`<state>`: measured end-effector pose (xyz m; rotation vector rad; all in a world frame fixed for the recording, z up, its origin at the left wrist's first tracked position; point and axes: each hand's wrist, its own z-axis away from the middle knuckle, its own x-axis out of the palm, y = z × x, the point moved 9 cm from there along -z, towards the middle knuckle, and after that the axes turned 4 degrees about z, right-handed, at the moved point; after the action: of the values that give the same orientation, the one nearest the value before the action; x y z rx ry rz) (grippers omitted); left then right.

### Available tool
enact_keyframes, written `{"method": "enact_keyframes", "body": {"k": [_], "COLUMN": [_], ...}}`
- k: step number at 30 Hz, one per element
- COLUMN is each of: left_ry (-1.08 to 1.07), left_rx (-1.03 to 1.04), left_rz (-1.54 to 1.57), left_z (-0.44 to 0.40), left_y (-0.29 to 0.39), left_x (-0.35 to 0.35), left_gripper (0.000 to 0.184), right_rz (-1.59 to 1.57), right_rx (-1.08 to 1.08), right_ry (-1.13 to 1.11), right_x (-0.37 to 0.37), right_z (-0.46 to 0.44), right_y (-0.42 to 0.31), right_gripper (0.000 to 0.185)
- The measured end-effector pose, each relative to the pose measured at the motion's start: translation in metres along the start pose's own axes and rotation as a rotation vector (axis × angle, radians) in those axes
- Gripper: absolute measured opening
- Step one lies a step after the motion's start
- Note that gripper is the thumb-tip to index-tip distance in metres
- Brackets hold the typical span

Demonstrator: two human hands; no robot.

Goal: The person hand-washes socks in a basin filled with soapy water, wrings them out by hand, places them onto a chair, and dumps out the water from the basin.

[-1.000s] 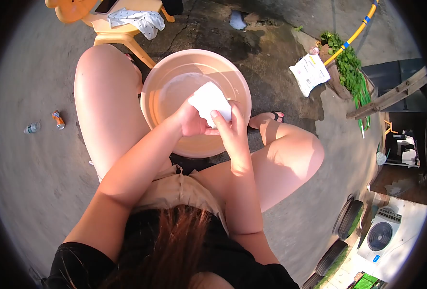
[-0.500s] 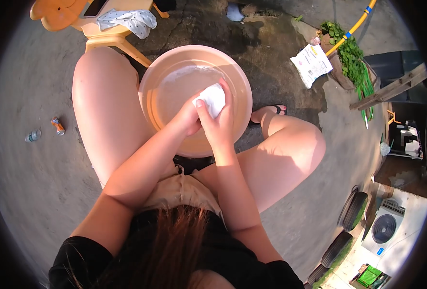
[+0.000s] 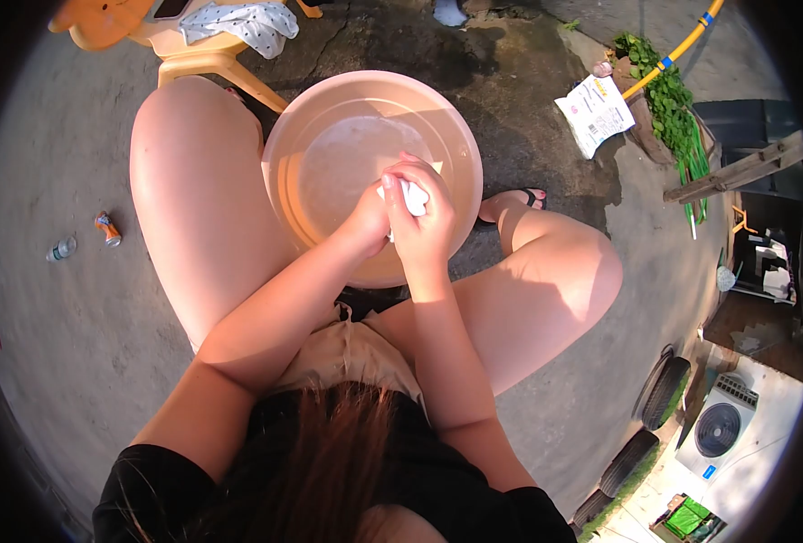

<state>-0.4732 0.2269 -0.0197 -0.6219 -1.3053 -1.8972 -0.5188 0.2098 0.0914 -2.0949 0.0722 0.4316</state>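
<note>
Both hands meet over a large peach-coloured basin [image 3: 284, 195] between my knees. Shallow, cloudy water [image 3: 351, 163] lies in the bottom of it. Bunched between my palms is a small white cloth [image 3: 415, 196], mostly covered by the fingers. My right hand [image 3: 427, 226] wraps round it from the right, with its thumb across the front. Pressed against its other side, my left hand [image 3: 368, 222] is closed too, its fingers partly hidden behind the right hand.
Upper left, a yellow stool [image 3: 207, 72] carries a phone [image 3: 171, 8] and a dotted cloth [image 3: 243, 27]. A white printed packet [image 3: 596, 116] lies right of the basin, near leafy plants [image 3: 668, 100] and a yellow hose [image 3: 686, 50]. Two bottles, one clear [image 3: 61, 249], one orange [image 3: 108, 229], lie left.
My fingers have closed further round the white cloth, so less of it shows and it is squeezed smaller. The hands sit slightly lower and farther right in the basin; the view has shifted a little.
</note>
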Motion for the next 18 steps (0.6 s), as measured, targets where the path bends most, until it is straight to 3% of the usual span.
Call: {"method": "enact_keyframes", "body": {"k": [4,7,13,18], "left_ry": [0.053,0.074,0.109,0.150], "left_rx": [-0.060,-0.135,-0.181,-0.086], "left_rz": [0.183,0.088,0.059,0.013], "left_z": [0.002,0.003,0.004,-0.002], "left_y": [-0.007,-0.010,-0.009,-0.004], "left_x": [-0.002,0.000,0.009,0.004], "left_gripper": [0.027,0.029,0.032,0.035], "right_rz": [0.014,-0.245,-0.466,-0.548], "right_rx": [0.024,0.377,0.622,0.644], "right_ry": [-0.028,0.060,0.153,0.187], "right_x": [0.000,-0.003,-0.009,-0.001], "right_z": [0.002,0.018,0.018,0.013], "right_y": [-0.012,0.020,0.030,0.034], "right_gripper": [0.009,0.019,0.036,0.038]}}
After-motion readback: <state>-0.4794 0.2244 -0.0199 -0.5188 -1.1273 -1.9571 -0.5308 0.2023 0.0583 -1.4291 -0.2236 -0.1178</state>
